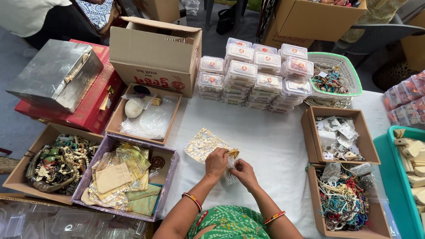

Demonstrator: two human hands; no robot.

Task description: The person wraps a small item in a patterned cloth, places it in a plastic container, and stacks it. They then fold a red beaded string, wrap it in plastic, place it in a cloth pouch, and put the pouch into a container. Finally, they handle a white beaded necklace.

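Purple box point(169, 177) of pouches, bead boxes point(374, 223)

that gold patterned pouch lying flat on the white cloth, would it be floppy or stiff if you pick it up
Probably floppy: the gold pouch lies flat and thin on the table. Likely light, as it shows no bulge. It may slide easily, since its shiny surface looks smooth.

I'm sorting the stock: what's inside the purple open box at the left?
The purple open cardboard box holds gold patterned fabric pouches, a plain beige drawstring pouch and a green pouch, piled loosely. A dark coiled item lies by the wall. Whatever lies beneath the pile is covered.
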